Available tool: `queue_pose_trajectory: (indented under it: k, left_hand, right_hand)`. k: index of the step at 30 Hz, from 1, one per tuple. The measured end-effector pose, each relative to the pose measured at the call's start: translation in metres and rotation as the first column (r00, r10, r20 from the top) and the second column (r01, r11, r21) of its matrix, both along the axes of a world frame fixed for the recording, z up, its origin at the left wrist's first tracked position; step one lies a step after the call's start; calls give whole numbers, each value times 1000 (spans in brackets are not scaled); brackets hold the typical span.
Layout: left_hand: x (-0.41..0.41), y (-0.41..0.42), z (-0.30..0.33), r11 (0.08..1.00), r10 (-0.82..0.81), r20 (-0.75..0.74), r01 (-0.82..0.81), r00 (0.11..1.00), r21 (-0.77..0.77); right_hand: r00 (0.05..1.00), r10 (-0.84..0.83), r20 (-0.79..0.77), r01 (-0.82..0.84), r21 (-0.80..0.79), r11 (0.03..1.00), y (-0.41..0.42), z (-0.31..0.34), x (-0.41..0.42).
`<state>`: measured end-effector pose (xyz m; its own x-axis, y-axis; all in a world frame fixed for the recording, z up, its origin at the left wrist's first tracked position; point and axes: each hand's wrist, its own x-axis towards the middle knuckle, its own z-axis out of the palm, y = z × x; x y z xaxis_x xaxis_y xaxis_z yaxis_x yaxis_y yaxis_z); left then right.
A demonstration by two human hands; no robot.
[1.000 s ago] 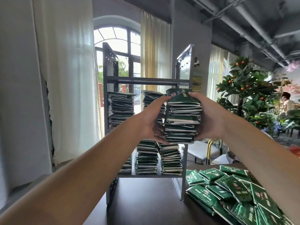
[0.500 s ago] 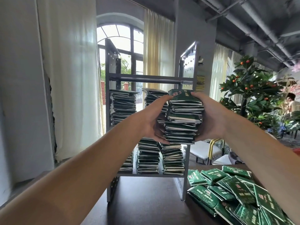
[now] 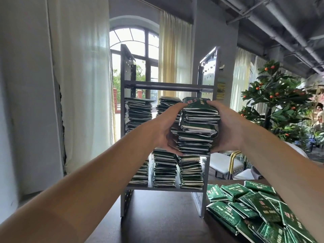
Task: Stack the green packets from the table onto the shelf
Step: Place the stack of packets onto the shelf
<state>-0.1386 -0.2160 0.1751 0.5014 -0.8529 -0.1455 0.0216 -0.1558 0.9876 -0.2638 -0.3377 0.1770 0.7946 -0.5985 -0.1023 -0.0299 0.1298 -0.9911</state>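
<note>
The stack of green packets (image 3: 197, 127) stands tall and upright at the right end of the shelf (image 3: 168, 88)'s middle level, flat faces up. The left hand (image 3: 168, 132) and right hand (image 3: 226, 130) clamp its sides, fingers wrapped on. Looks like the seating step; next it needs squaring up before letting go. More packets (image 3: 254, 209) wait on the table (image 3: 157, 225).

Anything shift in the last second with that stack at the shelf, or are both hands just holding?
Little changed. Both the left hand and right hand still grip the stack of green packets at the shelf's middle tier, not released. Loose packets on the table lie untouched.
</note>
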Motion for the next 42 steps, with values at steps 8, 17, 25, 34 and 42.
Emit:
queue_pose_trajectory:
  k: [8,17,25,34,42]
  left_hand:
    - [-3,-13,8,1000,1,15,-1,1000,21]
    - [-5,-17,4,998,49,17,-50,999,26]
    - [-19,-10,-1,993,86,-45,-90,995,-83]
    - [-19,-9,-42,913,304,80,-267,949,-309]
    - [-15,-15,-74,875,375,354,-201,857,-441]
  right_hand:
    - [999,-45,2,45,22,999,-13,3,-3]
    - [998,-57,-9,57,3,998,-19,2,7]
    - [989,-144,-15,144,-21,989,-16,3,10]
    - [984,-176,-13,176,-33,984,-13,7,14]
    - [975,-221,-16,221,-11,975,-12,13,15]
